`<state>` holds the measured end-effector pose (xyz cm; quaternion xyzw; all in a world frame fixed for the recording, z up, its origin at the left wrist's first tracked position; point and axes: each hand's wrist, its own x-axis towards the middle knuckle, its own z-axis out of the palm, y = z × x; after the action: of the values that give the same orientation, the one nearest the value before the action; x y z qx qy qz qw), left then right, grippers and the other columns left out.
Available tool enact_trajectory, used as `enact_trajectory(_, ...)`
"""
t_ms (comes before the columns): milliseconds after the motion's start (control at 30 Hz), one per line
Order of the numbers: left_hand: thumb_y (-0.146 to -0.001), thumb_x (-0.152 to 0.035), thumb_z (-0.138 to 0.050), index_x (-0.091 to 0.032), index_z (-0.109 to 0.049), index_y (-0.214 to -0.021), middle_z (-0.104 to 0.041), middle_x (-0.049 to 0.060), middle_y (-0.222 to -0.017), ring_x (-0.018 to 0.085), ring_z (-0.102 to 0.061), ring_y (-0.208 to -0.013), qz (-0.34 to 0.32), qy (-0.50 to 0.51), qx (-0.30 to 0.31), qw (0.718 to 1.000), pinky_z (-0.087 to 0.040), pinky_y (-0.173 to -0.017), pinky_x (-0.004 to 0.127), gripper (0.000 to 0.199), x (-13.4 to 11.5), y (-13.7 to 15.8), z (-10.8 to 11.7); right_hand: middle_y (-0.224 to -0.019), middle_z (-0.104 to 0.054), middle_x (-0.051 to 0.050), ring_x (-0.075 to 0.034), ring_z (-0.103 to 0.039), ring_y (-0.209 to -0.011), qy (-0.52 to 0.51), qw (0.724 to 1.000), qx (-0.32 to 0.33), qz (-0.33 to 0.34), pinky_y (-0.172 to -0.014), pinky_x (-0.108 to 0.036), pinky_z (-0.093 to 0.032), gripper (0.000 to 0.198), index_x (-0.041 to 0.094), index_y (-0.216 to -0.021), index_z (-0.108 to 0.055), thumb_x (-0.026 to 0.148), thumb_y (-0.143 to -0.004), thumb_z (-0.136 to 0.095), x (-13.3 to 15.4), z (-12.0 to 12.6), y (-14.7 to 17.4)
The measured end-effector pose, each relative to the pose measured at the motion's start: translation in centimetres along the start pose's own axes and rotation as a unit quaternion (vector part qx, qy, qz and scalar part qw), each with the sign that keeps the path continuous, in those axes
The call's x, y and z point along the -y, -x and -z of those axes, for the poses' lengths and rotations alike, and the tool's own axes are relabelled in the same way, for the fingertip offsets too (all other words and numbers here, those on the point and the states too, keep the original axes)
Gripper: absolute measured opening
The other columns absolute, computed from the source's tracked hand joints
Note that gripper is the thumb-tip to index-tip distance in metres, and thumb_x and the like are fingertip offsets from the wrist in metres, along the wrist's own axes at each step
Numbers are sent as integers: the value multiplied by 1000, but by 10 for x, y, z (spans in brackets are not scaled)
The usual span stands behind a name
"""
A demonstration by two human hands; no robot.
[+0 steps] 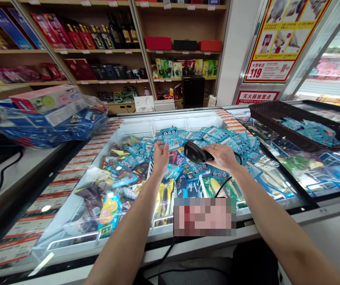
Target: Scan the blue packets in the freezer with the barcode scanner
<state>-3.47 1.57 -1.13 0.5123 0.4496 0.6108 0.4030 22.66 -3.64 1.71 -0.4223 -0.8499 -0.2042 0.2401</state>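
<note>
My left hand (160, 156) pinches the lower left corner of a small blue packet (170, 137), which stands tilted up with a barcode on its lower right. Wrapped around the handle of a black barcode scanner (195, 152) is my right hand (221, 156). The scanner's head points left toward the packet, a short gap apart. A cable trails from the scanner down to the front edge. Many similar blue packets (217, 134) lie spread on the glass top of the freezer (128, 128), beyond and beside both hands. Frozen goods show through the glass.
A dark basket (264, 113) with more blue packets stands on the right. Boxes in a plastic bag (54, 114) rest at the left. A phone-like object (204, 233) with a blurred screen lies at the near edge. Stocked shelves (98, 50) stand behind.
</note>
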Motion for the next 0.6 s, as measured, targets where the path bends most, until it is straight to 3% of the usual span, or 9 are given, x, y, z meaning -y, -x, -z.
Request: enact_trajectory(600, -85, -42, -50, -23, -36, -105, -45, -7, -68, 9, -54, -58, -17, -32, 0, 999, -54, -68, 30, 31, 4, -1, 1, -92, -68, -4, -18, -62, -83, 1, 1000, -10, 11, -68, -27, -40, 32, 22, -110, -57, 38, -82, -62, 0, -2, 0)
